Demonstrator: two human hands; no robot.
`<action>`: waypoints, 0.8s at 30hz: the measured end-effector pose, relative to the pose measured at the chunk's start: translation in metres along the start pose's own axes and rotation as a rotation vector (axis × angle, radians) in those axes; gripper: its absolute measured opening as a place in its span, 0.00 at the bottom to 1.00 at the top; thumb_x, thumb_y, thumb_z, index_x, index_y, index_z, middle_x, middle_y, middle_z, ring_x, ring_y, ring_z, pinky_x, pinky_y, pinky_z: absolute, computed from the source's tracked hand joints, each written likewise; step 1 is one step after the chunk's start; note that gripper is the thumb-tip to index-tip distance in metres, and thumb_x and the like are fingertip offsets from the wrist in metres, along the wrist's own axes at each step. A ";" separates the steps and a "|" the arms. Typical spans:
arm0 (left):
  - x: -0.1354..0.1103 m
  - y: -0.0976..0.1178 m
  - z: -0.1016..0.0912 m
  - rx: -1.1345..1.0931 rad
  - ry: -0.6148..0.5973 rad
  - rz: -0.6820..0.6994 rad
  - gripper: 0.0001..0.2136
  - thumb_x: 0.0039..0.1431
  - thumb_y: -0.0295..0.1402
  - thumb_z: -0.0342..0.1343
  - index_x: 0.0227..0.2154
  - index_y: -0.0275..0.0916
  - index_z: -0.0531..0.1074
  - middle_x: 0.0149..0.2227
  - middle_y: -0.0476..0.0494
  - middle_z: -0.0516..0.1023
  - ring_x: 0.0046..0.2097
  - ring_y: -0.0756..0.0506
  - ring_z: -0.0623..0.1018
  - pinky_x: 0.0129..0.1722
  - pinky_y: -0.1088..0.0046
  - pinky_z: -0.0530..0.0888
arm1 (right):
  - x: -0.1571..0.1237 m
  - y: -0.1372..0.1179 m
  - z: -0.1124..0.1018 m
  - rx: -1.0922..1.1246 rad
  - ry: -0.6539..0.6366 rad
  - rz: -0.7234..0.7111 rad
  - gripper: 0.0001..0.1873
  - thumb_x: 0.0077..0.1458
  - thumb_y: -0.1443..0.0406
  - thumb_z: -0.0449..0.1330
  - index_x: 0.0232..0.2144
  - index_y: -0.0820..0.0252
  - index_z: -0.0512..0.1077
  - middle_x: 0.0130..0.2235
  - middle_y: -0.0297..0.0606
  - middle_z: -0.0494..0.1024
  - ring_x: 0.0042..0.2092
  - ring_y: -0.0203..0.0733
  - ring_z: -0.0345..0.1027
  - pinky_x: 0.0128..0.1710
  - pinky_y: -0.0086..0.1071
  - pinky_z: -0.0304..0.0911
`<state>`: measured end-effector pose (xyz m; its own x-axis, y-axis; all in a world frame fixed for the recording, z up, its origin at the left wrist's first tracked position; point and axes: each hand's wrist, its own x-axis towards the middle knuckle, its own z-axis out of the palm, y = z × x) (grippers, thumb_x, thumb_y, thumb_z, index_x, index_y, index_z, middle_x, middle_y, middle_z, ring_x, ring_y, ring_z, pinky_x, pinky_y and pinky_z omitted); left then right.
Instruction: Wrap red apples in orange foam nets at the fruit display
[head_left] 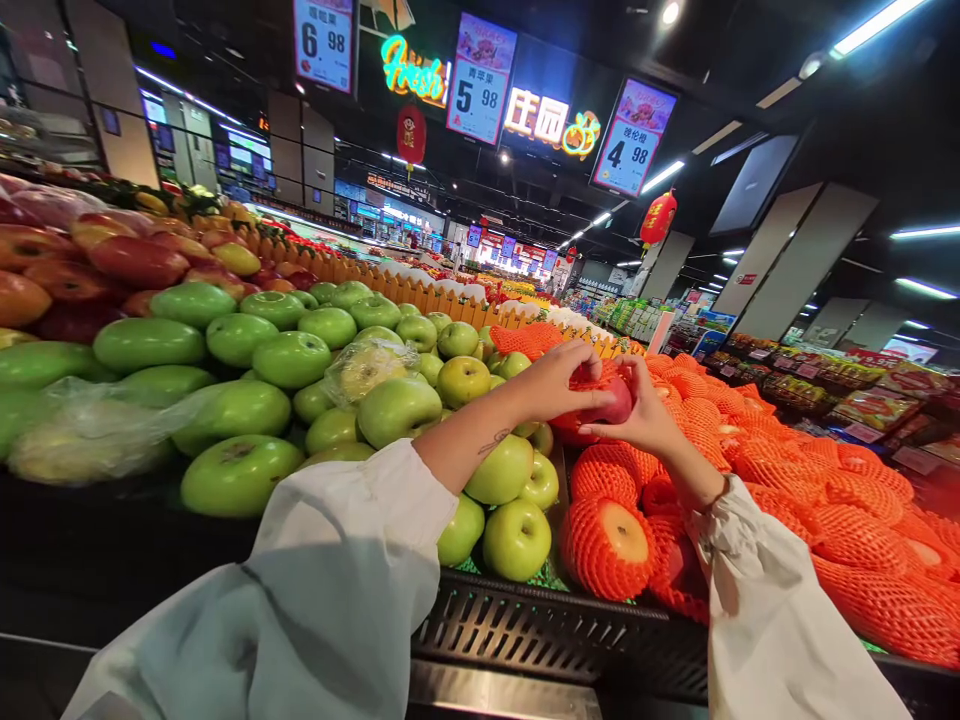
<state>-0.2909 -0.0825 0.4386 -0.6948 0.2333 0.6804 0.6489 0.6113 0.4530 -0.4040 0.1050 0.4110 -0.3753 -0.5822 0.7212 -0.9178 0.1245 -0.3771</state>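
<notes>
Both my hands hold one red apple (609, 404) above a fruit stand. My left hand (556, 378) curls over its top and left side. My right hand (643, 412) cups it from the right and below. A bit of orange foam net shows at the apple's lower left. Under my hands lie apples wrapped in orange foam net (609, 545). A heap of green apples (300, 360) fills the stand to the left, beneath my left forearm. Both sleeves are pale and loose.
Red and yellow apples (112, 262) are piled at the far left. A clear plastic bag with fruit (90, 430) lies on the green apples. A black slotted edge (547, 630) runs along the stand's front. Price signs (480, 80) hang overhead; more displays stand right.
</notes>
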 end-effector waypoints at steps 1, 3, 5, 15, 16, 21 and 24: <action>-0.001 -0.001 0.000 0.051 -0.026 -0.007 0.18 0.52 0.39 0.67 0.36 0.40 0.62 0.44 0.44 0.68 0.48 0.43 0.70 0.53 0.63 0.68 | 0.000 0.002 0.001 -0.007 0.024 0.016 0.51 0.32 0.44 0.77 0.51 0.51 0.56 0.52 0.43 0.66 0.57 0.57 0.65 0.65 0.52 0.60; -0.003 -0.005 0.001 0.129 -0.055 -0.056 0.26 0.46 0.38 0.70 0.42 0.40 0.61 0.52 0.38 0.66 0.56 0.38 0.69 0.59 0.58 0.67 | 0.000 0.006 0.002 0.005 0.053 0.034 0.51 0.32 0.42 0.76 0.51 0.51 0.56 0.53 0.45 0.65 0.57 0.57 0.64 0.64 0.53 0.60; -0.005 -0.008 0.002 0.132 -0.075 -0.089 0.32 0.45 0.38 0.71 0.48 0.40 0.59 0.56 0.34 0.65 0.60 0.36 0.68 0.61 0.57 0.66 | 0.001 0.008 0.004 0.035 0.031 0.032 0.52 0.31 0.42 0.76 0.51 0.52 0.56 0.54 0.47 0.65 0.57 0.58 0.64 0.64 0.53 0.61; -0.005 0.003 -0.004 0.255 0.045 -0.178 0.34 0.43 0.42 0.67 0.53 0.39 0.61 0.52 0.35 0.76 0.51 0.35 0.77 0.50 0.59 0.72 | 0.009 0.002 0.002 0.335 0.163 0.111 0.29 0.51 0.36 0.61 0.39 0.50 0.67 0.42 0.39 0.72 0.49 0.50 0.68 0.59 0.48 0.64; -0.005 0.003 -0.004 0.278 0.021 -0.173 0.35 0.42 0.42 0.67 0.53 0.38 0.60 0.52 0.34 0.76 0.51 0.34 0.77 0.50 0.58 0.72 | 0.009 0.004 0.002 0.338 0.163 0.142 0.26 0.53 0.38 0.62 0.39 0.50 0.67 0.40 0.37 0.72 0.45 0.48 0.69 0.55 0.46 0.67; -0.005 -0.003 -0.001 0.328 -0.064 -0.165 0.37 0.41 0.42 0.67 0.55 0.37 0.60 0.52 0.32 0.77 0.52 0.32 0.78 0.49 0.57 0.73 | 0.010 0.011 0.003 0.189 0.078 0.162 0.24 0.54 0.43 0.64 0.41 0.53 0.74 0.39 0.39 0.78 0.41 0.46 0.71 0.45 0.44 0.70; -0.005 -0.004 0.000 0.317 -0.088 -0.192 0.38 0.40 0.43 0.68 0.55 0.36 0.61 0.54 0.31 0.76 0.53 0.32 0.77 0.51 0.57 0.73 | 0.009 0.007 0.003 0.049 0.218 0.034 0.20 0.59 0.46 0.62 0.35 0.55 0.76 0.38 0.40 0.79 0.41 0.46 0.72 0.43 0.43 0.69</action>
<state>-0.2902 -0.0862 0.4338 -0.8273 0.1473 0.5421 0.3858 0.8504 0.3577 -0.4135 0.0988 0.4132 -0.4299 -0.3904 0.8141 -0.8987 0.0988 -0.4272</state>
